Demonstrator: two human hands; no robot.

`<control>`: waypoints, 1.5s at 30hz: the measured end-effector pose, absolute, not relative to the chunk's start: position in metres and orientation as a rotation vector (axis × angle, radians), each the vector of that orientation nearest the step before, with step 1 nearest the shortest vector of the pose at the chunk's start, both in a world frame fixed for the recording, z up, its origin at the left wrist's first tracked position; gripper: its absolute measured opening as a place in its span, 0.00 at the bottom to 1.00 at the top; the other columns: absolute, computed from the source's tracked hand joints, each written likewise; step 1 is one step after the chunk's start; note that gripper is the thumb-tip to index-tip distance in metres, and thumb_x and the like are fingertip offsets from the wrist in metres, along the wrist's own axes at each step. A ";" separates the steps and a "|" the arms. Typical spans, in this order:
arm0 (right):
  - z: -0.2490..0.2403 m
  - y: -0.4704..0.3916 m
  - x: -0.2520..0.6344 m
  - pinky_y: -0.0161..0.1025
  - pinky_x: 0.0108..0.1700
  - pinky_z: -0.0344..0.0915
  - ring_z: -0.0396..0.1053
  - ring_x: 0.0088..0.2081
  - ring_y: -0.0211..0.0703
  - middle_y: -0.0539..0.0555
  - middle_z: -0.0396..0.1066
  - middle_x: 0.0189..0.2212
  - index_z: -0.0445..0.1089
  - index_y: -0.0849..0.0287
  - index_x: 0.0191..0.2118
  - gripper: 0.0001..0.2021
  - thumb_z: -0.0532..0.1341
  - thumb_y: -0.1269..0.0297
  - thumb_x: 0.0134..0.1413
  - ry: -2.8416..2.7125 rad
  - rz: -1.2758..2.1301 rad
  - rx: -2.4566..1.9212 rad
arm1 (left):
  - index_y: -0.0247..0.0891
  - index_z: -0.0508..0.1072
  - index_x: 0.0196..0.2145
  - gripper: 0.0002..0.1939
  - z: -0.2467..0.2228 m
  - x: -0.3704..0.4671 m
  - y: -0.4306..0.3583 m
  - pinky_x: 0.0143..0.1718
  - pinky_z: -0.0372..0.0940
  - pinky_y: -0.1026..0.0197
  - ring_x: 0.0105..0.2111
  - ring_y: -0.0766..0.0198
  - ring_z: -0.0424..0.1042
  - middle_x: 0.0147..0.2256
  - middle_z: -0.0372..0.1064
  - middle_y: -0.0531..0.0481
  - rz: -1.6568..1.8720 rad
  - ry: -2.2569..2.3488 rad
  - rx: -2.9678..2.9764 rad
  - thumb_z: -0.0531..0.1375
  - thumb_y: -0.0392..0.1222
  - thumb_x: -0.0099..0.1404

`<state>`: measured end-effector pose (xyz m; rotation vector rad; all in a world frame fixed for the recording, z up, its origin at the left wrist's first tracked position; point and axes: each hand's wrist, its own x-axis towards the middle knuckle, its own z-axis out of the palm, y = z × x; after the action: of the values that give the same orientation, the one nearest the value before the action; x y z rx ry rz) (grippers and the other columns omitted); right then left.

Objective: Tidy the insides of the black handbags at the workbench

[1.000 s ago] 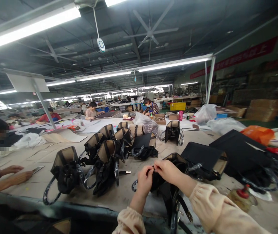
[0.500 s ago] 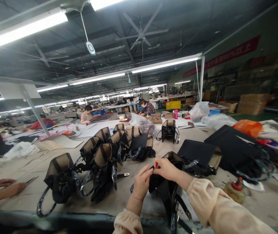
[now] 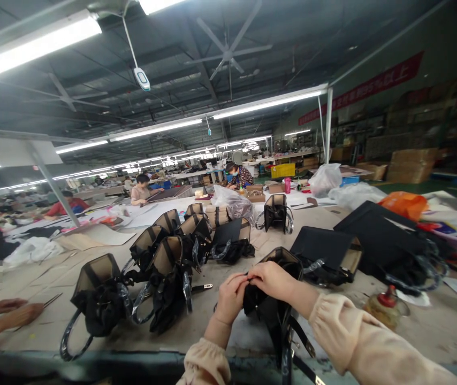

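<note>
The black bag [image 3: 264,307] near the front edge of the tabletop [image 3: 152,342] looks partway through handling — the fingers of the left hand [image 3: 230,302] and right hand [image 3: 274,280] meet, pinched on its upper edge, the exact spot hidden. What is finished or left on it cannot be told. Its straps [image 3: 304,341] reach over the front edge. Open bags [image 3: 100,305] crowd the left, a jar [image 3: 385,310] sits right — the roomier gap is beside the left hand.
</note>
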<state>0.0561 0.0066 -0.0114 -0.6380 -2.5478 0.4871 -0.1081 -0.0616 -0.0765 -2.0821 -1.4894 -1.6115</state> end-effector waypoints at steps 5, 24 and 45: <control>-0.012 0.006 0.056 0.35 0.40 0.62 0.71 0.35 0.41 0.53 0.75 0.31 0.76 0.57 0.35 0.09 0.57 0.70 0.55 -2.608 0.343 -0.591 | 0.38 0.78 0.33 0.06 -0.082 -0.109 -0.061 0.40 0.73 0.61 0.35 0.62 0.76 0.35 0.77 0.46 -1.663 -1.522 -2.021 0.60 0.33 0.61; -0.003 0.007 0.052 0.33 0.34 0.60 0.70 0.31 0.38 0.49 0.76 0.27 0.77 0.55 0.30 0.10 0.57 0.67 0.53 -2.641 0.358 -0.806 | 0.37 0.76 0.42 0.14 -0.084 -0.108 -0.059 0.42 0.73 0.55 0.36 0.59 0.77 0.37 0.78 0.46 -1.899 -1.896 -1.944 0.64 0.39 0.56; 0.004 0.006 0.045 0.34 0.30 0.58 0.71 0.31 0.41 0.51 0.76 0.27 0.76 0.53 0.28 0.10 0.57 0.63 0.51 -2.577 0.410 -1.135 | 0.37 0.80 0.32 0.06 -0.064 -0.100 -0.061 0.35 0.71 0.60 0.31 0.60 0.76 0.31 0.78 0.47 -1.866 -1.970 -1.948 0.63 0.38 0.56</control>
<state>0.0449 0.0056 0.0044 -1.1346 -2.5770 0.4096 -0.0999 -0.0610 -0.0638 -1.9482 -1.9696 -1.8659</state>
